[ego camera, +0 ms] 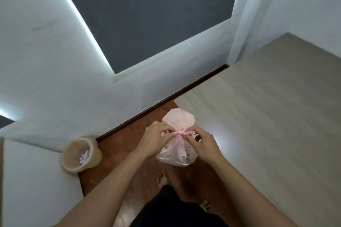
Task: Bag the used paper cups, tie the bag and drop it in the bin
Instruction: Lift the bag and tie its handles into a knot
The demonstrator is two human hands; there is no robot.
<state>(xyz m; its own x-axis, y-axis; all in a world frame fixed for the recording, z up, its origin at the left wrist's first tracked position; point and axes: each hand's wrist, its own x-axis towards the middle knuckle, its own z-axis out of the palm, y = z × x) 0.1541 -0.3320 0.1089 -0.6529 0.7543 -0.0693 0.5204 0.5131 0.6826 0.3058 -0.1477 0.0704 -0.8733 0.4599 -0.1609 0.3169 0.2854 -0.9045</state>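
A thin pink plastic bag point(177, 153) hangs in the air in front of me, above the floor. Patterned paper cups show faintly through its lower part. Its neck is gathered into a twisted knot, and the loose top fans out above. My left hand point(156, 140) pinches the neck from the left. From the other side my right hand point(203, 144) pinches the same knot. A beige round bin point(81, 155) stands on the floor to the lower left, against the white wall, with crumpled white paper inside.
A light wood table top point(267, 116) fills the right side, its edge close to the bag. The reddish-brown floor point(118, 151) lies below, with my bare feet on it. White walls point(46, 79) enclose the left side and the back.
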